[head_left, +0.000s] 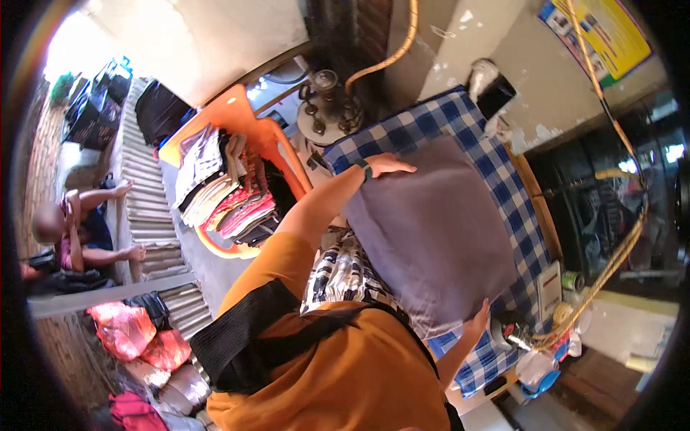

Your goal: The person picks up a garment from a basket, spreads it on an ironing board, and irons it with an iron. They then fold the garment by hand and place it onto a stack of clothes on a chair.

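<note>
A grey cloth (pixel 438 230) lies spread in a broad rectangle over a blue-and-white checked cover (pixel 521 215) on a table. My left hand (pixel 388 166) rests on the cloth's far left corner, fingers stretched out flat. At the near right edge, my right hand (pixel 475 323) touches the cloth with its fingers extended; its palm side is hidden. Close to the right hand stands a shiny object that looks like an iron (pixel 512 333), beside a yellow patterned cord (pixel 611 262).
An orange plastic chair (pixel 215 118) at my left holds a stack of folded clothes (pixel 230 194). A metal pot-like object (pixel 325 97) stands beyond the table's left corner. A person (pixel 79 230) sits farther left, near filled plastic bags (pixel 126 330). A white box (pixel 548 291) lies at the table's right edge.
</note>
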Available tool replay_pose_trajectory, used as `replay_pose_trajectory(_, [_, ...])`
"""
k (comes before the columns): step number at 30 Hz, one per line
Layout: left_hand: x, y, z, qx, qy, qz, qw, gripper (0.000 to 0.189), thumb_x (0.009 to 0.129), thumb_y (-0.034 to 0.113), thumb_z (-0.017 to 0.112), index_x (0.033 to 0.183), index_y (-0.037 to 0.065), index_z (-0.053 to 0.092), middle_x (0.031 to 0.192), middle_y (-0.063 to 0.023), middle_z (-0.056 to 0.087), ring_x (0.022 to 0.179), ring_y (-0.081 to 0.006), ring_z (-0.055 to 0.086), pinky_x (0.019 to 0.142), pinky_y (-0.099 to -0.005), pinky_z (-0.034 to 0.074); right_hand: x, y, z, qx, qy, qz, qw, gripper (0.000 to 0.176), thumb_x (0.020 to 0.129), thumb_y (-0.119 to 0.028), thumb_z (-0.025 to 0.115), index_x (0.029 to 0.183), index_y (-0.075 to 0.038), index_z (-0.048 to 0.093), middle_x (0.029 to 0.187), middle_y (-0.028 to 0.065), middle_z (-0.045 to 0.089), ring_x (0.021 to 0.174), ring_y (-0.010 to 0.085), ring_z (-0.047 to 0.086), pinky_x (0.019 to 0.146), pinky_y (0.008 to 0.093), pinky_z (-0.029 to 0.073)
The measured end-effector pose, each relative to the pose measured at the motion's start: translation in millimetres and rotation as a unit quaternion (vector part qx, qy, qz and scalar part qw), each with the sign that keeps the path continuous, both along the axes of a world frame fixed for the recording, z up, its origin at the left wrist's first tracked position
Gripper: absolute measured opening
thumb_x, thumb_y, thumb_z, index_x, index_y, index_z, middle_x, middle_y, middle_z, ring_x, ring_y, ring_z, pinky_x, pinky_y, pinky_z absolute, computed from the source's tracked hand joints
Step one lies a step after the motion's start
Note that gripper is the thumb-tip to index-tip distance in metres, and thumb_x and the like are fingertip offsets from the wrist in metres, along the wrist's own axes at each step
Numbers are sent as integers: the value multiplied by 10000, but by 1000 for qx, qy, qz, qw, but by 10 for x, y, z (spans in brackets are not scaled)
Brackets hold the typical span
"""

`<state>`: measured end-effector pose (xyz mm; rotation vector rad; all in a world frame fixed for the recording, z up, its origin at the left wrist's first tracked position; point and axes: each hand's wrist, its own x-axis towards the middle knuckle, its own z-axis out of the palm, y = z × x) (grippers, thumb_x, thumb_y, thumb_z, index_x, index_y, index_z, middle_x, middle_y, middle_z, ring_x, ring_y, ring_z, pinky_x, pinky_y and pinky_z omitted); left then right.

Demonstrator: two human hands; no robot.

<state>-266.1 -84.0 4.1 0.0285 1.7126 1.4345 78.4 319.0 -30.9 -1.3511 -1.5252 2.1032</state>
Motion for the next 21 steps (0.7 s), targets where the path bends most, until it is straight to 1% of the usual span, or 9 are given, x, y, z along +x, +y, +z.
replay_pose_trajectory(3, [66, 32, 461, -79, -12, -27, 996, 1121, 624, 601, 733, 1360, -112, 277, 1433, -265, 243, 1331, -376, 250, 1074, -378, 241, -8, 201, 63, -137, 8, 88, 987, 519, 905, -348, 546, 1199, 78, 500, 1188, 138, 552, 1060, 244, 523, 944, 353, 400])
replay_pose_trajectory(5, [-135, 54, 179, -97, 51, -31, 993, 1170, 598, 631, 742, 1361, -113, 260, 1432, -264, 241, 1338, -375, 230, 1079, -386, 230, -78, 241, 456, 9, 41, 78, 996, 551, 860, -358, 611, 1237, 26, 490, 1240, 110, 515, 1132, 227, 479, 969, 365, 383])
replay_pose_trajectory(7, [-263, 78, 518, 18, 79, -45, 996, 813, 734, 538, 691, 1259, -37, 462, 1289, -160, 464, 1196, -273, 424, 997, -345, 346, -28, 598, 628, 278, -31, 144, 949, 623, 855, -386, 619, 1280, 37, 448, 1265, 124, 504, 1135, 229, 481, 990, 356, 365])
replay_pose_trajectory(10, [-604, 227, 794, 89, 206, -60, 973, 460, 860, 457, 597, 1056, 41, 631, 1013, -30, 621, 918, -140, 548, 817, -278, 446, -444, 495, 1268, 250, -26, -2, 968, 658, 862, -397, 606, 1300, 56, 415, 1308, 142, 468, 1155, 234, 468, 998, 355, 358])
replay_pose_trajectory(13, [-1026, 523, 726, 44, 333, -69, 939, 401, 857, 410, 602, 929, 16, 613, 886, -54, 619, 809, -148, 540, 718, -324, 436, -650, 847, 1225, 247, -6, 64, 967, 640, 882, -359, 575, 1337, 47, 381, 1376, 172, 393, 1215, 289, 412, 1031, 370, 314])
replay_pose_trajectory(16, [-1270, 831, 589, 30, 466, -19, 884, 392, 857, 367, 596, 1024, 12, 595, 961, -115, 631, 851, -216, 577, 755, -349, 446, -920, 1085, 1045, 243, 38, 60, 967, 619, 893, -328, 560, 1345, 49, 366, 1376, 182, 390, 1218, 275, 410, 1032, 360, 313])
replay_pose_trajectory(18, [-1325, 1018, 250, 74, 516, 124, 845, 421, 841, 336, 602, 1126, 29, 564, 1048, -157, 622, 951, -273, 590, 811, -366, 456, -961, 1499, 582, 394, 7, 69, 916, 616, 898, -312, 553, 1343, 64, 352, 1313, 206, 452, 1216, 258, 410, 1025, 357, 317])
replay_pose_trajectory(20, [-1252, 936, 180, -3, 433, 107, 895, 440, 875, 234, 578, 1252, 32, 473, 1115, -158, 601, 998, -244, 597, 871, -334, 468, -909, 1723, 238, 434, -43, 129, 890, 559, 904, -265, 545, 1325, 58, 368, 1233, 212, 516, 1168, 282, 455, 995, 363, 344])
replay_pose_trajectory(21, [-1182, 889, 57, -12, 403, 143, 904, 461, 877, 234, 579, 1264, 18, 451, 1124, -153, 598, 996, -240, 600, 871, -333, 473, -820, 1664, 154, 538, -72, 173, 822, 500, 900, -246, 553, 1281, 48, 416, 1189, 209, 538, 1118, 289, 490, 964, 364, 367])
